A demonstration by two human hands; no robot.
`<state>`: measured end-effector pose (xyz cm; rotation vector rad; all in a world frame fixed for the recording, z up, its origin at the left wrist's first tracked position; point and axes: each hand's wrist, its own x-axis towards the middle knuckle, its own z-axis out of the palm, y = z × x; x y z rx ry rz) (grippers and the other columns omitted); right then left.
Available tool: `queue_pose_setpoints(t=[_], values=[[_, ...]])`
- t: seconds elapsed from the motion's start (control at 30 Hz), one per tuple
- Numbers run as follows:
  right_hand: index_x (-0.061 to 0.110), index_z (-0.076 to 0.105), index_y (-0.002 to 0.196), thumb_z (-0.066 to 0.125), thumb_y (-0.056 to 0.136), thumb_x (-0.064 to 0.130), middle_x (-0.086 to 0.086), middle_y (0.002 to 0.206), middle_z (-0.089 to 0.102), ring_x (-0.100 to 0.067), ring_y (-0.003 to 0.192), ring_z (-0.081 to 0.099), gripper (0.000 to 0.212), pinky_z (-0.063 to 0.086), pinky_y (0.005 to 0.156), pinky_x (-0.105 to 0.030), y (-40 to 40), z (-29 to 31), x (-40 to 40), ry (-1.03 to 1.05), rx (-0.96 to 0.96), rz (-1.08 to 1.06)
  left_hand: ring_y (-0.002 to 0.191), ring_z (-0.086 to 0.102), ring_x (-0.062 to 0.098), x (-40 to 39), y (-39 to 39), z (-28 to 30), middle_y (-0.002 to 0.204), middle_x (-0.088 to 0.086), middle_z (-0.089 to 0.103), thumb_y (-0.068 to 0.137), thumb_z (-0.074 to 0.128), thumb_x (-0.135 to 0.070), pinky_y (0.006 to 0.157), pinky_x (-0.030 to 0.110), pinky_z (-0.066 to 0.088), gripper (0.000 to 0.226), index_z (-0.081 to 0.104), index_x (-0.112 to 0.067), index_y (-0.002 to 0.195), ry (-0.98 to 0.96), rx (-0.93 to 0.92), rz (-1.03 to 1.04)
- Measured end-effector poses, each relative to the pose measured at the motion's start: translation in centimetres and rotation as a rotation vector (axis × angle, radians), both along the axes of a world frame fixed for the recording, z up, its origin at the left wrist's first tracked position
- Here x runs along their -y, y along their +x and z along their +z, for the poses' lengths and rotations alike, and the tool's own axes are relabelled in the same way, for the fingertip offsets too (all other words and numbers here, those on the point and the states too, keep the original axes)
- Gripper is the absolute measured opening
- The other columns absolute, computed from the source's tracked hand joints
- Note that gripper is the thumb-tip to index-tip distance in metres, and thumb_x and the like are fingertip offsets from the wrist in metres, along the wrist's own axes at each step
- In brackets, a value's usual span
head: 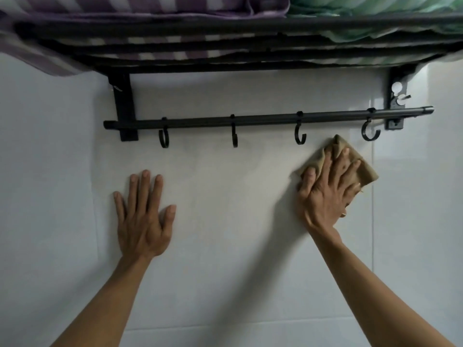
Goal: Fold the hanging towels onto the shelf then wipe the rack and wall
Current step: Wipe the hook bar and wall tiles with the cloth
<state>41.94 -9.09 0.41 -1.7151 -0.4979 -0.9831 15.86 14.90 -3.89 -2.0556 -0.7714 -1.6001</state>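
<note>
No legible text or labels anywhere.

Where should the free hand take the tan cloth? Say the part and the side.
Take the tan cloth by its upper right corner, coming from the right. That part lies bare against the wall; the right hand presses flat over the rest.

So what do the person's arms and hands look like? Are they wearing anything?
Both arms are bare as far as the picture shows: no sleeves or gloves. The left hand and right hand have no rings, watch or bracelets that I can see. The fingernails are short and plain.
</note>
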Motion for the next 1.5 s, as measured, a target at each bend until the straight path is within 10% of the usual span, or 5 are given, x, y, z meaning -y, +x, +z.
queue_pose_setpoints(t=[0.7,1.5], values=[[0.032,0.015,0.16,0.017,0.106,0.049,0.005,0.17,0.001,-0.024,0.154,-0.019,0.057,-0.021,0.12,-0.05,-17.7,3.1,-14.7,-0.526,0.544,0.257,0.153,0.016,0.025,-2.6,-3.3,-1.6,0.164,0.011,0.021,0.106,0.023,-0.033,0.122,0.057,0.011,0.058,0.025,-0.003,0.155,0.035,0.06,-0.062],[0.024,0.053,0.147,0.057,0.098,0.03,-0.003,0.161,0.037,-0.033,0.151,0.027,0.05,0.029,0.118,-0.054,-17.7,-12.2,-15.6,-0.355,0.788,0.152,0.154,0.01,0.022,-3.5,-3.3,-3.3,0.165,0.012,0.017,0.105,0.021,-0.028,0.124,0.051,0.006,0.057,0.019,-0.002,0.157,0.049,0.123,-0.146]])
